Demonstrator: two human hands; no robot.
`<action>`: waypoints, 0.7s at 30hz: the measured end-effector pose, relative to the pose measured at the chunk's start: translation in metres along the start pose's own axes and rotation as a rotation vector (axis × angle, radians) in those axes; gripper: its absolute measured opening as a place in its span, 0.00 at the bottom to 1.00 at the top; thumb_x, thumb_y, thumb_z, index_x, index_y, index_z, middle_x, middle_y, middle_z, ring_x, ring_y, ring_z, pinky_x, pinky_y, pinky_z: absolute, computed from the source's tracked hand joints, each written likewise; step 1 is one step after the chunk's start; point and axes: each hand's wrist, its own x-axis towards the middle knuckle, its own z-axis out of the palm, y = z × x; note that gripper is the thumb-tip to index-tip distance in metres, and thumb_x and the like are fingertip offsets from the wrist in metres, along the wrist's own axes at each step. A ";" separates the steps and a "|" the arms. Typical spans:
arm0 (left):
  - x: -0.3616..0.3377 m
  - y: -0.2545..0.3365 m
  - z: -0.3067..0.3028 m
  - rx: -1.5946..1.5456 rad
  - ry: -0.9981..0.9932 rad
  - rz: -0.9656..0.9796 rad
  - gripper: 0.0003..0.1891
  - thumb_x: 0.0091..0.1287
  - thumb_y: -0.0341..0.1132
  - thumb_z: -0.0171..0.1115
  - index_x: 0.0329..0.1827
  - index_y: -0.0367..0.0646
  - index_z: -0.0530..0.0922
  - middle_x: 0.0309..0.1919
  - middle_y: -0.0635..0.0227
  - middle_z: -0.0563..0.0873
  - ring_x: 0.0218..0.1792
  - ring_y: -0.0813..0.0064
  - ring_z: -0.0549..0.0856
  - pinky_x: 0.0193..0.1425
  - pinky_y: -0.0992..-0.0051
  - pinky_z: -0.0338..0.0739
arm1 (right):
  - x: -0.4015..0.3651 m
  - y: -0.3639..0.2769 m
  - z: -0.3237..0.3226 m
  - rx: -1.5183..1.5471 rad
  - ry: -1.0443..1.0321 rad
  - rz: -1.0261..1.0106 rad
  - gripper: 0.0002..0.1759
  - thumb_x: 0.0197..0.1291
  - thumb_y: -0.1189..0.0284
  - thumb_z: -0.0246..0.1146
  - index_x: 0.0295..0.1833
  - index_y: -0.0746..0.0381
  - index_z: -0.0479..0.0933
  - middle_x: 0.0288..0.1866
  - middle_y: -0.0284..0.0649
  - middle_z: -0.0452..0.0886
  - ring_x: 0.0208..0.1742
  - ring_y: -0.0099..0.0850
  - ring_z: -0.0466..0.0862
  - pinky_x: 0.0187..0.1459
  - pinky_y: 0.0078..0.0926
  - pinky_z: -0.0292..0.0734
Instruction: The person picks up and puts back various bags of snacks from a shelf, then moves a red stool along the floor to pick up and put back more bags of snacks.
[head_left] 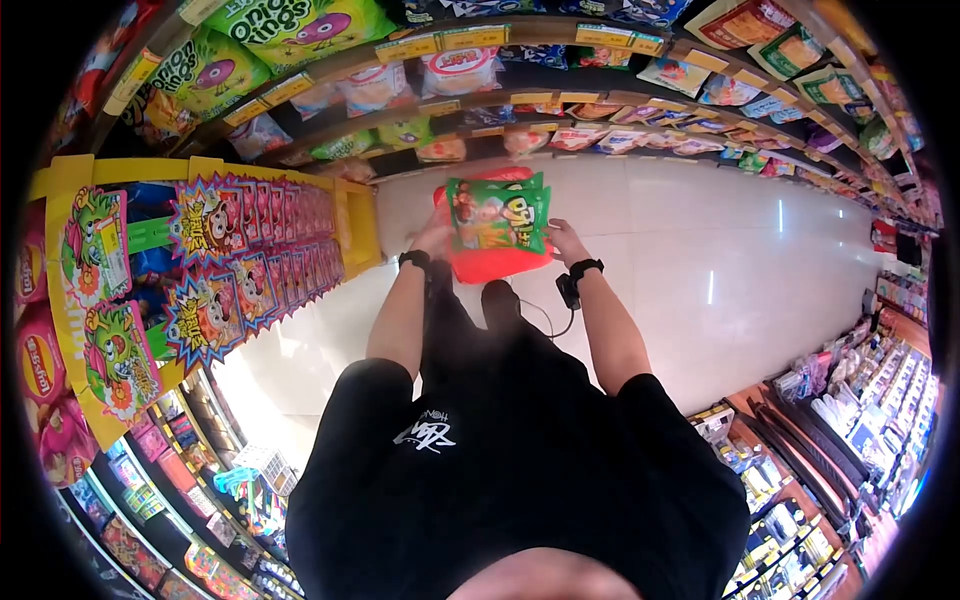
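Observation:
Green snack bags (pixel 497 215), at least two overlapping, are in front of me above a red basket-like object (pixel 500 265). My left hand (pixel 434 236) is at the left edge of the bags, partly blurred, and its fingers are hard to make out. On the other side, my right hand (pixel 566 241) has its fingers closed on the right edge of the green bags. Both wrists wear black bands. What lies inside the red object is hidden by the bags.
Shelves of snack bags (pixel 460 72) curve across the far side. A yellow display rack (pixel 362 225) with hanging candy packs stands at the left. More goods (pixel 860 420) fill shelves at the right. A cable hangs by my right wrist.

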 end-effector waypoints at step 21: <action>0.002 -0.010 0.022 0.144 0.103 -0.085 0.39 0.55 0.32 0.57 0.72 0.49 0.52 0.70 0.65 0.58 0.68 0.63 0.60 0.65 0.56 0.57 | 0.014 0.009 0.025 0.043 0.047 0.034 0.38 0.53 0.61 0.63 0.68 0.56 0.55 0.65 0.41 0.64 0.65 0.37 0.63 0.57 0.47 0.65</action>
